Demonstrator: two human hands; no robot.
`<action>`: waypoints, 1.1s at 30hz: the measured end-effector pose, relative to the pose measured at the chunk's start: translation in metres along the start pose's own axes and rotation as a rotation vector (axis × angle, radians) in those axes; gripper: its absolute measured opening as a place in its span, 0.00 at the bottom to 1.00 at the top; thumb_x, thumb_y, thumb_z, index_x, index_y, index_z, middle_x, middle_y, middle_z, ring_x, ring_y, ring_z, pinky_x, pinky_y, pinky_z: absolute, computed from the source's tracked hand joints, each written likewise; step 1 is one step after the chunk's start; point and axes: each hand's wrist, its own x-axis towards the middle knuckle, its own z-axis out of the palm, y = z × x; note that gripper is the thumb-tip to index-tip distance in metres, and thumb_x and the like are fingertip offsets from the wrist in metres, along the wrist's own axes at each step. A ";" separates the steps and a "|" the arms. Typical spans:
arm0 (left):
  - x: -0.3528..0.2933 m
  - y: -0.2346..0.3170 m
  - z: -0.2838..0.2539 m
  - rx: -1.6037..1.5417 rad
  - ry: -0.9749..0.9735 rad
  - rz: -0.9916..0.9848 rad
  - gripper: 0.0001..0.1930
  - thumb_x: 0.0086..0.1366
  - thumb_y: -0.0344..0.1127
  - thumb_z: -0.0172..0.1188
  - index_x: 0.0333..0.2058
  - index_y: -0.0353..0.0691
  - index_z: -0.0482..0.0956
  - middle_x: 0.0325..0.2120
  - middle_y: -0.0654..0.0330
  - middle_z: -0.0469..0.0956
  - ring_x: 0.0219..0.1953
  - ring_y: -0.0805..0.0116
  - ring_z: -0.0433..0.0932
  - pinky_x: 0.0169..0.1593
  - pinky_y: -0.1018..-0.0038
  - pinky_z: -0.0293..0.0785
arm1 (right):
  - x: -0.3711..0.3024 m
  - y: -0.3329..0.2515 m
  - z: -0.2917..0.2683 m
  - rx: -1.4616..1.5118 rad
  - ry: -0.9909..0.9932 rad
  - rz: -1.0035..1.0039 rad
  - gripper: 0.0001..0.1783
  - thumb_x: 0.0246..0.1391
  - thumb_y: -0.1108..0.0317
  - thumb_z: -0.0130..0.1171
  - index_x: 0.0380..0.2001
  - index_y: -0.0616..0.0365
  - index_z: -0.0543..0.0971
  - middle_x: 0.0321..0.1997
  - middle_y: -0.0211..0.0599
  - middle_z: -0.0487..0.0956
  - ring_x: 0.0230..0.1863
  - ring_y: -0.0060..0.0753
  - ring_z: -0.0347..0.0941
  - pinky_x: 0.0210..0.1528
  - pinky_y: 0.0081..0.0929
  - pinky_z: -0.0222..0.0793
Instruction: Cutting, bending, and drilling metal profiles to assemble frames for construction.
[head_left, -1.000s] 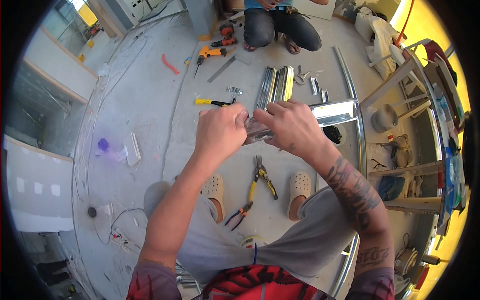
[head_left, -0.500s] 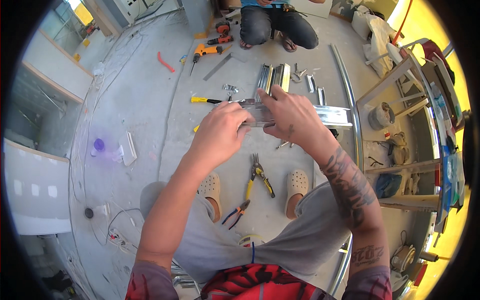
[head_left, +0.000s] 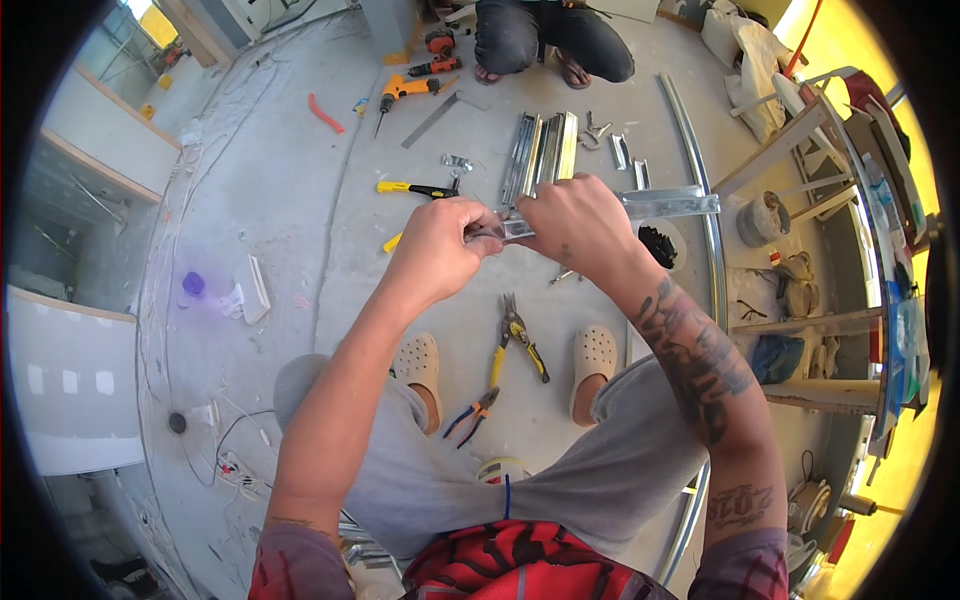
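Note:
Both of my hands hold a shiny metal channel (head_left: 672, 204) crosswise above the floor. My left hand (head_left: 442, 243) is closed on its left end, fingers and thumb pinching the metal. Further along, my right hand (head_left: 582, 222) wraps over the channel from above, and the long end sticks out to the right. The palms hide part of the piece. Just beyond my left hand lies a hammer (head_left: 408, 188) with a yellow and black handle. Below the hands, between my feet, rest open yellow-handled tin snips (head_left: 514, 335) and pliers (head_left: 474, 415) with blue and orange handles.
A stack of metal channels (head_left: 540, 155) lies ahead, near a kneeling person (head_left: 555, 40). Drills (head_left: 408, 88) and a metal square (head_left: 432, 120) are at far left. A long metal rail (head_left: 708, 200), a tub of dark screws (head_left: 660, 245) and a wooden rack (head_left: 800, 325) stand right.
The channel has been turned in my hands, showing a narrower side. My right hand has shifted slightly left, and the tub of dark screws now shows. The person ahead sits higher in the picture.

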 end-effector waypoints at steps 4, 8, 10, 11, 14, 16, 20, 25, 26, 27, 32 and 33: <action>0.003 -0.007 0.009 -0.033 0.064 0.091 0.07 0.56 0.22 0.67 0.35 0.32 0.83 0.31 0.54 0.80 0.33 0.60 0.78 0.40 0.68 0.72 | 0.001 0.000 -0.002 0.052 -0.039 0.076 0.16 0.46 0.53 0.69 0.18 0.54 0.83 0.18 0.38 0.79 0.23 0.42 0.80 0.27 0.34 0.74; 0.006 -0.013 0.012 0.032 0.096 0.182 0.07 0.57 0.20 0.64 0.35 0.32 0.81 0.32 0.54 0.79 0.33 0.58 0.77 0.40 0.66 0.71 | 0.003 -0.001 0.000 0.083 -0.103 0.130 0.25 0.45 0.43 0.70 0.18 0.55 0.83 0.17 0.38 0.78 0.23 0.43 0.80 0.27 0.33 0.74; 0.007 -0.015 0.013 0.060 0.105 0.220 0.07 0.57 0.20 0.64 0.35 0.32 0.80 0.32 0.54 0.79 0.33 0.58 0.76 0.39 0.66 0.71 | 0.003 -0.001 -0.001 0.094 -0.118 0.147 0.27 0.45 0.40 0.69 0.18 0.56 0.83 0.17 0.38 0.78 0.23 0.43 0.80 0.28 0.34 0.74; 0.008 -0.015 0.013 0.053 0.114 0.226 0.07 0.57 0.20 0.64 0.35 0.32 0.80 0.32 0.55 0.79 0.33 0.57 0.76 0.39 0.66 0.71 | 0.003 -0.001 -0.001 0.105 -0.132 0.164 0.29 0.45 0.37 0.69 0.18 0.56 0.83 0.17 0.38 0.78 0.23 0.43 0.80 0.28 0.34 0.74; 0.010 -0.017 0.016 0.040 0.130 0.249 0.07 0.57 0.19 0.64 0.35 0.32 0.80 0.33 0.55 0.79 0.33 0.58 0.76 0.39 0.67 0.71 | 0.002 0.001 0.002 0.151 -0.090 0.175 0.30 0.46 0.38 0.68 0.17 0.57 0.82 0.16 0.39 0.77 0.23 0.44 0.80 0.28 0.35 0.75; 0.011 -0.016 0.017 0.037 0.139 0.264 0.07 0.57 0.19 0.64 0.35 0.33 0.80 0.33 0.56 0.79 0.33 0.58 0.76 0.38 0.67 0.71 | 0.001 0.002 0.003 0.162 -0.085 0.175 0.29 0.46 0.38 0.69 0.17 0.57 0.82 0.16 0.39 0.78 0.22 0.44 0.80 0.27 0.35 0.74; 0.008 -0.013 0.009 0.180 0.177 0.305 0.09 0.56 0.23 0.67 0.37 0.36 0.82 0.35 0.57 0.80 0.40 0.58 0.77 0.45 0.66 0.72 | 0.006 0.006 0.005 0.137 -0.088 0.173 0.23 0.48 0.46 0.70 0.29 0.57 0.83 0.25 0.38 0.80 0.30 0.42 0.81 0.34 0.35 0.74; 0.000 0.001 -0.024 0.299 0.414 0.405 0.21 0.59 0.37 0.71 0.50 0.40 0.79 0.47 0.56 0.79 0.52 0.58 0.76 0.57 0.65 0.71 | 0.002 0.007 0.001 -0.052 0.156 0.081 0.24 0.48 0.59 0.68 0.46 0.56 0.74 0.40 0.39 0.73 0.45 0.40 0.72 0.47 0.34 0.68; 0.002 -0.008 -0.032 0.203 0.455 0.276 0.25 0.61 0.42 0.70 0.54 0.39 0.76 0.51 0.54 0.77 0.54 0.59 0.76 0.57 0.65 0.71 | 0.003 0.005 -0.002 -0.052 0.144 0.085 0.26 0.47 0.62 0.67 0.49 0.57 0.71 0.43 0.40 0.70 0.47 0.39 0.69 0.49 0.34 0.65; 0.003 -0.012 -0.039 0.106 0.496 0.143 0.29 0.64 0.47 0.68 0.58 0.38 0.72 0.56 0.51 0.74 0.56 0.59 0.76 0.58 0.65 0.72 | 0.004 0.002 -0.002 -0.053 0.146 0.078 0.26 0.47 0.62 0.67 0.49 0.57 0.71 0.43 0.40 0.70 0.47 0.39 0.69 0.49 0.34 0.65; 0.004 -0.011 -0.043 -0.591 0.066 -0.258 0.25 0.69 0.45 0.64 0.56 0.35 0.73 0.47 0.51 0.80 0.41 0.63 0.83 0.43 0.71 0.78 | 0.007 -0.003 -0.003 -0.019 0.237 0.112 0.28 0.45 0.60 0.70 0.46 0.60 0.70 0.41 0.41 0.68 0.47 0.43 0.69 0.49 0.36 0.67; 0.003 -0.016 -0.044 -0.632 0.063 -0.218 0.22 0.69 0.43 0.63 0.55 0.35 0.73 0.44 0.53 0.81 0.37 0.66 0.83 0.41 0.73 0.76 | 0.008 -0.005 -0.007 -0.015 0.235 0.104 0.28 0.45 0.60 0.70 0.46 0.60 0.70 0.41 0.41 0.68 0.47 0.43 0.69 0.49 0.36 0.67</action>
